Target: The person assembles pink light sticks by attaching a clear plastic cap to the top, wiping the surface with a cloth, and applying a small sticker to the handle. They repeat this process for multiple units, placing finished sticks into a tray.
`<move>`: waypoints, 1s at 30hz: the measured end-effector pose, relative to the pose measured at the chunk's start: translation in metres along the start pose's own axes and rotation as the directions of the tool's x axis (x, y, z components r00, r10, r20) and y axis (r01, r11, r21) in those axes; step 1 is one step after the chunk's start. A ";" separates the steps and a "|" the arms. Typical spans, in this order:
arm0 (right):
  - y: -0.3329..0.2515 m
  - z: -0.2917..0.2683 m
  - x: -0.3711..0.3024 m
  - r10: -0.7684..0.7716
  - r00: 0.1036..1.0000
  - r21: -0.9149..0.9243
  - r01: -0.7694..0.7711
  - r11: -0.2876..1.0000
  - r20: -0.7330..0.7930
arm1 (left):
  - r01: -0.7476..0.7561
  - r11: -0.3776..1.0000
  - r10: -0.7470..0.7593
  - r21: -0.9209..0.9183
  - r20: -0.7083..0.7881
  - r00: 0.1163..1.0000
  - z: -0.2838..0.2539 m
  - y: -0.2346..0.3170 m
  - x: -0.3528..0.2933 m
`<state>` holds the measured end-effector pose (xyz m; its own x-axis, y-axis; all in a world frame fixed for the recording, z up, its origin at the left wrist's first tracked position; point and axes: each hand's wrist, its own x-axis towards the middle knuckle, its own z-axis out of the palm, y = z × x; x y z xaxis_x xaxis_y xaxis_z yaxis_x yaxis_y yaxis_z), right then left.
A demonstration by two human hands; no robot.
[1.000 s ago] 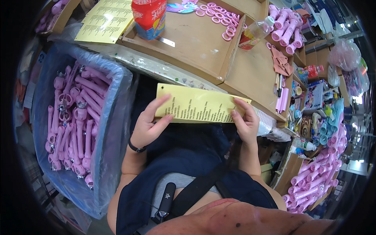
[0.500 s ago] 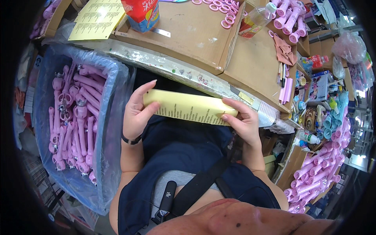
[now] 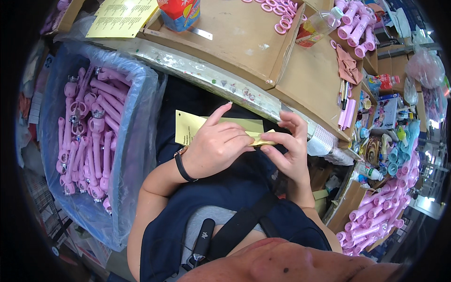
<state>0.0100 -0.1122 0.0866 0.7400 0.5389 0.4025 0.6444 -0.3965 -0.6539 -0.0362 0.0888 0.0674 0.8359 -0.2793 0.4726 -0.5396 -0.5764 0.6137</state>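
Observation:
A yellow printed paper sheet (image 3: 185,128) is held in front of my body, above my lap, with a folded or curled edge at its right end. My left hand (image 3: 221,146) lies across the sheet, one finger raised and the others bent onto the paper near its right end. My right hand (image 3: 289,149) pinches that same right end between thumb and finger, its other fingers loosely lifted. The left hand hides the middle of the sheet, so the exact fold cannot be made out.
Left stands a bin lined with blue plastic (image 3: 141,113), holding pink toy wands (image 3: 96,136). Cardboard trays (image 3: 235,42) with pink rings (image 3: 282,14) and a bottle (image 3: 319,27) lie ahead. Another yellow sheet (image 3: 122,19) is far left. Pink handles (image 3: 376,211) are piled right.
My left hand has moved right from the sheet's left end to lie over it, near my right hand. The sheet, earlier stretched flat between both hands, is now bent at its right end.

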 end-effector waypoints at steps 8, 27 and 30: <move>0.015 0.004 -0.001 0.034 0.994 0.183 -0.052 0.982 0.101 | 0.019 0.998 -0.022 0.060 0.046 0.999 -0.008 -0.010 -0.010; 0.023 -0.009 -0.033 0.216 0.976 0.426 -0.207 0.881 0.028 | 0.513 0.214 -0.604 -0.832 0.299 0.738 -0.040 -0.022 -0.085; 0.026 -0.007 -0.039 0.289 0.955 0.422 -0.290 0.859 0.068 | 0.504 0.097 -0.596 -0.858 0.355 0.720 -0.032 -0.017 -0.095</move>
<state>-0.0003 -0.1486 0.0581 0.8798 0.4504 0.1518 0.2577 -0.1837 -0.9486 -0.1093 0.1494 0.0326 0.9594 -0.1301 -0.2503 0.2820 0.4627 0.8404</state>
